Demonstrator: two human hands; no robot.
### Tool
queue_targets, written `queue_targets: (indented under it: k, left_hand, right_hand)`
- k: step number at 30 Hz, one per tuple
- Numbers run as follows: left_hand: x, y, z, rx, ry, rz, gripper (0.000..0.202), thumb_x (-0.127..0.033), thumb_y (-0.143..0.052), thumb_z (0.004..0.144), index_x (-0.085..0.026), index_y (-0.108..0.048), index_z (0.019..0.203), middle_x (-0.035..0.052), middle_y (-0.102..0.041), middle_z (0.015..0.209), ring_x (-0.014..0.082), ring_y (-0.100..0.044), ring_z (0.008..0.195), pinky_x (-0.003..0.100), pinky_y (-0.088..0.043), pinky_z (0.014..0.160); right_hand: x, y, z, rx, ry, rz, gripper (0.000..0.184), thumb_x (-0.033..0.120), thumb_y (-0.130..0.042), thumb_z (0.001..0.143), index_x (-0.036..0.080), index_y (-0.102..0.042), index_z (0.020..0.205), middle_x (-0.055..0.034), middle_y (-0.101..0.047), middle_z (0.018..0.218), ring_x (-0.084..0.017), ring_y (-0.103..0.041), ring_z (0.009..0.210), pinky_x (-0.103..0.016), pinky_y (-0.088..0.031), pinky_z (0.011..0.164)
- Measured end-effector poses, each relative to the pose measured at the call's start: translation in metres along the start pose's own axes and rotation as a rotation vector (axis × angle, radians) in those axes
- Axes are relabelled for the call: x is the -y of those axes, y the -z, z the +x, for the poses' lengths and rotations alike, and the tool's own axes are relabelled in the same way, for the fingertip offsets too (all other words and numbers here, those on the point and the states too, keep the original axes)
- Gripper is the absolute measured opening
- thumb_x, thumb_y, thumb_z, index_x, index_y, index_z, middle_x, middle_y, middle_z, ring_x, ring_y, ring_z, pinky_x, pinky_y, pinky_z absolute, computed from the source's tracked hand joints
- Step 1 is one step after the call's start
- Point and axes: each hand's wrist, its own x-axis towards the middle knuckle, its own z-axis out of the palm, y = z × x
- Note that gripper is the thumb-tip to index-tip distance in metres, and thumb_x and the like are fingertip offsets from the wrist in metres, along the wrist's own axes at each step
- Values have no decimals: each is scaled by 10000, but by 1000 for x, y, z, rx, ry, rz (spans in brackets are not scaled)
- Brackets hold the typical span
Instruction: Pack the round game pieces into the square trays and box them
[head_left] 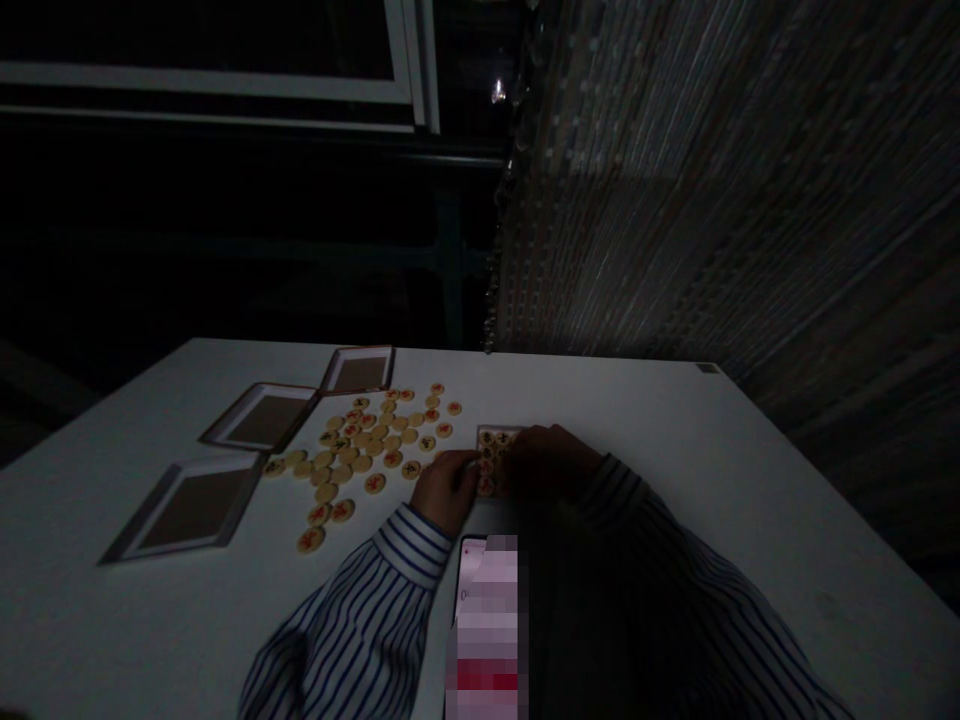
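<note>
Several round pale game discs (367, 440) with red or dark marks lie scattered on the white table (675, 470). A small tray (497, 440) holds a few discs in rows. My left hand (448, 487) rests at the tray's left edge, fingers curled onto the discs there. My right hand (551, 460) sits in shadow over the tray's right side, fingers bent down. Whether either hand grips a disc is hidden. Both sleeves are striped.
Three flat brown-bottomed box trays (191, 508) (262, 415) (360, 370) lie to the left and back. A lit phone (487, 620) lies near my left forearm. A beaded curtain (712, 180) hangs at the back right; the room is dark.
</note>
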Motion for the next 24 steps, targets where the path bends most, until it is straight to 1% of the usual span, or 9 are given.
queue_targets:
  k: [2, 3, 5, 7, 9, 13, 18, 21, 24]
  left_hand:
    - [0, 1, 0, -13, 6, 3, 227, -239, -452, 760, -165, -601, 916, 57, -635, 884, 162, -575, 849, 309, -469, 764]
    - [-1, 2, 0, -22, 9, 3, 225, -237, -453, 759, -166, -601, 914, 57, -635, 883, 162, -577, 846, 308, -471, 761]
    - [-1, 3, 0, -43, 13, -4, 220, -235, -451, 759, -170, -601, 907, 54, -635, 878, 159, -581, 834, 302, -474, 751]
    - [-3, 4, 0, -66, 8, -16, 215, -235, -448, 760, -175, -601, 898, 48, -636, 870, 154, -585, 821, 294, -477, 742]
    - [-4, 5, -1, -87, 2, -31, 212, -243, -451, 761, -176, -600, 895, 45, -637, 864, 151, -587, 806, 289, -478, 732]
    - [-7, 6, -2, -89, -16, -59, 215, -256, -447, 773, -172, -596, 904, 49, -634, 863, 146, -582, 803, 286, -473, 731]
    - [-10, 8, -4, -93, -31, -81, 207, -262, -454, 777, -179, -598, 900, 44, -627, 854, 137, -573, 775, 274, -468, 712]
    - [-14, 11, -6, -97, -30, -72, 201, -265, -464, 774, -173, -600, 890, 44, -623, 835, 135, -568, 759, 267, -461, 701]
    - [-20, 17, -10, -72, -39, -70, 203, -262, -462, 777, -171, -596, 899, 44, -616, 836, 134, -562, 767, 262, -453, 707]
  right_hand:
    - [-6, 5, -3, -11, -44, -16, 258, 381, -458, 745, 202, -618, 840, -80, -619, 843, -196, -568, 752, -277, -401, 587]
    - [-9, 8, -6, -37, -44, -3, 251, 350, -458, 753, 198, -608, 886, -87, -613, 872, -188, -562, 782, -275, -400, 615]
    - [-18, 15, -13, -129, -62, 45, 246, 287, -428, 786, 188, -591, 940, -86, -610, 899, -165, -546, 826, -270, -391, 680]
    - [-25, 20, -19, -220, -75, 105, 262, 277, -393, 810, 184, -585, 961, -73, -612, 897, -151, -538, 835, -264, -380, 715]
    - [-28, 24, -24, -271, -77, 137, 269, 268, -379, 816, 176, -584, 964, -66, -614, 892, -147, -537, 834, -259, -373, 725]
    - [-26, 29, -28, -252, -70, 154, 263, 253, -378, 812, 169, -590, 944, -60, -619, 875, -144, -540, 822, -251, -367, 721]
    - [-23, 29, -27, -227, -63, 142, 266, 262, -369, 815, 180, -589, 940, -56, -621, 866, -139, -543, 800, -242, -365, 704]
    - [-23, 28, -27, -235, -53, 135, 272, 271, -365, 819, 188, -586, 953, -54, -622, 874, -141, -545, 808, -237, -365, 702]
    - [-21, 28, -27, -236, -43, 128, 280, 275, -356, 824, 189, -589, 953, -53, -626, 885, -144, -545, 827, -241, -362, 724]
